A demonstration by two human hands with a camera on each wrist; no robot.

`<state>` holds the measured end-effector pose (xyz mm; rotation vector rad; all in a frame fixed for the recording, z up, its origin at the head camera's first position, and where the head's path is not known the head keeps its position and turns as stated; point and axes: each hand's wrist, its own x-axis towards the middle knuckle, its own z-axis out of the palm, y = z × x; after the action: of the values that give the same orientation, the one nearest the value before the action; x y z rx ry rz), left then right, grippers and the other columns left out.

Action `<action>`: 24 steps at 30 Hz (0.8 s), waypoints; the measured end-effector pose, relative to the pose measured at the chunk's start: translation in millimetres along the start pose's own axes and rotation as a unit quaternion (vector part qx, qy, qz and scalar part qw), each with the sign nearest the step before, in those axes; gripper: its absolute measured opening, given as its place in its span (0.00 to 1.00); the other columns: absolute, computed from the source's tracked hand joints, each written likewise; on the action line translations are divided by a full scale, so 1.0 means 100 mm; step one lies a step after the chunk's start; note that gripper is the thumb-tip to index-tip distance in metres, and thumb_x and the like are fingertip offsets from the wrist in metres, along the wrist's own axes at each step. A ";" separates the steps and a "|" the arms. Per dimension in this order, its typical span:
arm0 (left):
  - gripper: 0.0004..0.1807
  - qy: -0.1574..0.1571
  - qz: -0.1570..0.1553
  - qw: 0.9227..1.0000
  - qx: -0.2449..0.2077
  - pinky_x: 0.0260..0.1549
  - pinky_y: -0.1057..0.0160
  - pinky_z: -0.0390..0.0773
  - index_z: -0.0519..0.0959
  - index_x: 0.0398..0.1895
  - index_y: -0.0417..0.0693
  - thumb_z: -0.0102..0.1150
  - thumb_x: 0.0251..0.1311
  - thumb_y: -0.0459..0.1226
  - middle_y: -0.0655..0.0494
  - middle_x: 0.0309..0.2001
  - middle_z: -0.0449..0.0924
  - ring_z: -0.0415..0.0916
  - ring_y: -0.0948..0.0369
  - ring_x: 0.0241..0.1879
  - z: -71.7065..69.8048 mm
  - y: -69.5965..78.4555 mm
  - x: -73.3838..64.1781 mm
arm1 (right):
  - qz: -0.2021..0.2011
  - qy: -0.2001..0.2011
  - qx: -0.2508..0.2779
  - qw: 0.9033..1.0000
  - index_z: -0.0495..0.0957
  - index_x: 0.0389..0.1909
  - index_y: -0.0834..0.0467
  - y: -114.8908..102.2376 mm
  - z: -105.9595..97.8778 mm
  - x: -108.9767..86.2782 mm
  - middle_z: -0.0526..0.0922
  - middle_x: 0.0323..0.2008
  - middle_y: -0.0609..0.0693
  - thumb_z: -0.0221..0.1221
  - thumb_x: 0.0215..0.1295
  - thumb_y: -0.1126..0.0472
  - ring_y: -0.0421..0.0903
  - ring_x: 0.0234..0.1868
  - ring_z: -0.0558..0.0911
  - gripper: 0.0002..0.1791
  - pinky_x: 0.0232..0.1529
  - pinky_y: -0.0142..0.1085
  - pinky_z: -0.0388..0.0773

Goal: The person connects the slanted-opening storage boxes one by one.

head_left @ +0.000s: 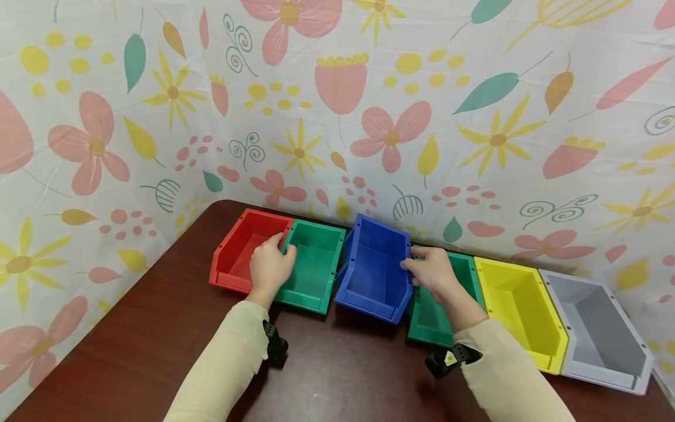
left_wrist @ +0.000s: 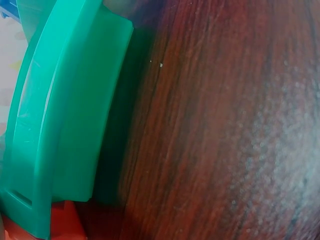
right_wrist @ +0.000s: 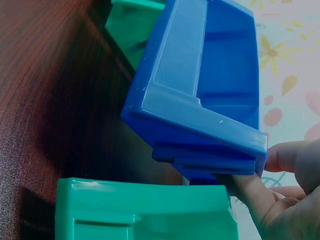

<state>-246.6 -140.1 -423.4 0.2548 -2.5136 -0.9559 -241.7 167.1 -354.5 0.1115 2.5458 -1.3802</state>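
Cream sleeves (head_left: 221, 366) reached in over the dark wood worktop (head_left: 327, 381), black wrist straps (head_left: 275, 343) at the cuffs. Right grip (head_left: 435, 272) pinched the blue bin (head_left: 377, 272) by its right side, thumb at the rim, fingers underneath. Blue bin was tilted, front end up off the worktop, between the left green bin (head_left: 313, 258) and the right green bin (head_left: 427, 319). Left grip (head_left: 270, 266) rested where the red bin (head_left: 229, 252) and left green bin met, thumb over the green side; couldn't tell if it pinched the wall. Yellow bin (head_left: 519, 305) and grey bin (head_left: 596, 328) stood to the right in the row, floral cloth (head_left: 321, 140) behind.
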 end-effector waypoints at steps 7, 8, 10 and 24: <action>0.23 -0.001 0.002 1.000 0.004 0.38 0.49 0.81 0.77 0.57 0.42 0.52 0.61 0.43 0.43 0.46 0.83 0.81 0.48 0.33 0.01 0.00 0.02 | 0.000 0.007 -0.001 1.000 0.59 0.69 0.66 -0.01 0.01 0.00 0.67 0.64 0.66 0.52 0.66 0.61 0.56 0.53 0.80 0.31 0.47 0.44 0.80; 0.23 0.000 0.003 1.000 0.003 0.37 0.49 0.81 0.77 0.57 0.42 0.53 0.61 0.43 0.42 0.46 0.83 0.81 0.48 0.33 0.01 0.00 0.02 | 0.000 0.007 0.000 1.000 0.59 0.69 0.66 -0.01 0.01 -0.01 0.67 0.64 0.66 0.52 0.66 0.61 0.57 0.54 0.79 0.31 0.47 0.44 0.80; 0.22 0.001 0.003 1.000 0.003 0.37 0.49 0.81 0.77 0.56 0.42 0.53 0.61 0.42 0.42 0.46 0.83 0.81 0.48 0.33 0.01 0.01 0.02 | -0.001 0.008 0.000 1.000 0.59 0.69 0.66 -0.02 0.01 -0.01 0.67 0.65 0.66 0.52 0.66 0.61 0.58 0.56 0.78 0.31 0.47 0.45 0.80; 0.22 0.009 0.010 1.000 0.006 0.32 0.51 0.81 0.78 0.55 0.41 0.54 0.60 0.41 0.42 0.32 0.85 0.79 0.50 0.25 0.00 0.00 0.00 | -0.013 0.024 -0.056 0.998 0.60 0.68 0.67 -0.22 0.04 -0.07 0.71 0.60 0.67 0.54 0.64 0.62 0.50 0.37 0.85 0.31 0.37 0.39 0.83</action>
<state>-246.8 -140.2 -422.8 0.2392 -2.5021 -0.9266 -238.0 152.1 -336.2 0.0927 2.6661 -1.2543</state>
